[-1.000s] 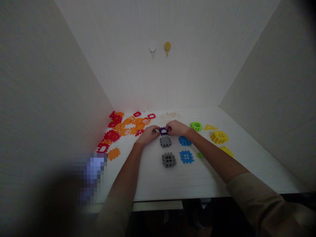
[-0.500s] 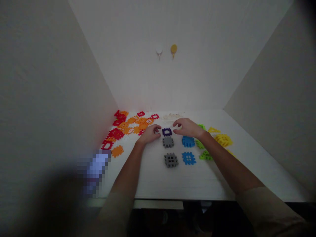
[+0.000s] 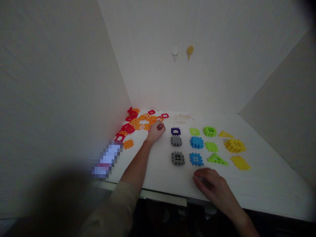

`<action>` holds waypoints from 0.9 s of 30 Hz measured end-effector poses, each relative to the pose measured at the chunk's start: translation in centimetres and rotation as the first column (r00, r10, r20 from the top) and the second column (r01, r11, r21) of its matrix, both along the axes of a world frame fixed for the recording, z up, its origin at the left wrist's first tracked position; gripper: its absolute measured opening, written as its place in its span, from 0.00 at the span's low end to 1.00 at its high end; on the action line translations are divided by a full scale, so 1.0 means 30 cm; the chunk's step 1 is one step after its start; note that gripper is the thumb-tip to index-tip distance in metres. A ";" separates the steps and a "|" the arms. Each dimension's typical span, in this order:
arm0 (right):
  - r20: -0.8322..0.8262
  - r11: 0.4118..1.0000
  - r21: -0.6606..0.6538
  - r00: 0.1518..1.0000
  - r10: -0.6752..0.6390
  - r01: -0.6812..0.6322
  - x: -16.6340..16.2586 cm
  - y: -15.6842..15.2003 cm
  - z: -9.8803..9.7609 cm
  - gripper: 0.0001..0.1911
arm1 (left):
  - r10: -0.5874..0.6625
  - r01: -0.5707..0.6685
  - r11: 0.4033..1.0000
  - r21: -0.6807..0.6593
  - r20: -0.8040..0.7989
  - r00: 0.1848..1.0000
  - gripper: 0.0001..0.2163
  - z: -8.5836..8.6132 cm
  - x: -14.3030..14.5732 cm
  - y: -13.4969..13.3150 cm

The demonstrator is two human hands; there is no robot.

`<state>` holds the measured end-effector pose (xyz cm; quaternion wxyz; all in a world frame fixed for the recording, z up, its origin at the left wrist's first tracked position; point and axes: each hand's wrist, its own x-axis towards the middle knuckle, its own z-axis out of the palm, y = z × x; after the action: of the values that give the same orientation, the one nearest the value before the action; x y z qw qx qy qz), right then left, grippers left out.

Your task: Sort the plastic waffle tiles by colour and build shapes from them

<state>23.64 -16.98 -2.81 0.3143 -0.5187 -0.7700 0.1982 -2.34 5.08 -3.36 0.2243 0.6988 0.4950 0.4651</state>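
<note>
I see the left hand (image 3: 156, 131), curled into a fist, resting just left of the purple tile (image 3: 175, 131). A red-and-orange heap (image 3: 138, 122) lies farther left of that tile. The right hand (image 3: 212, 186) lies palm down on the white table (image 3: 259, 187), well in front of the purple tile, beyond the grey tiles (image 3: 177, 158) and blue tiles (image 3: 196, 159).

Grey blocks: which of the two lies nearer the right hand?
The front grey block, beside the blue grid; the rear grey block sits farther from the right hand.
</note>
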 end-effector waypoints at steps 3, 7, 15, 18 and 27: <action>-0.013 0.999 0.010 0.999 0.034 -0.034 0.002 0.004 -0.010 0.06 | 0.017 -0.015 0.999 0.029 -0.076 0.997 0.03 0.002 -0.002 -0.023; -0.022 0.999 0.012 0.999 0.048 -0.048 0.006 0.019 -0.013 0.06 | 0.033 -0.029 0.999 0.032 -0.126 0.992 0.04 0.041 -0.035 -0.022; -0.042 0.999 -0.011 0.998 0.048 -0.048 0.006 0.029 -0.011 0.07 | 0.215 -0.236 0.971 -0.040 -0.287 0.933 0.08 0.106 -0.234 0.078; -0.045 0.999 -0.018 0.998 0.050 -0.050 0.004 0.030 -0.008 0.08 | 0.149 -0.211 0.974 -0.086 -0.461 0.875 0.13 0.092 -0.242 0.106; -0.043 0.998 -0.027 0.997 0.059 -0.060 0.002 0.030 0.013 0.09 | 0.193 -0.291 0.955 -0.061 -0.619 0.761 0.13 0.119 -0.176 0.124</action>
<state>23.70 -16.09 -2.42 0.3171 -0.4958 -0.7753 0.2293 -7.62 8.79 0.22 0.0449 0.7212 0.6611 0.2021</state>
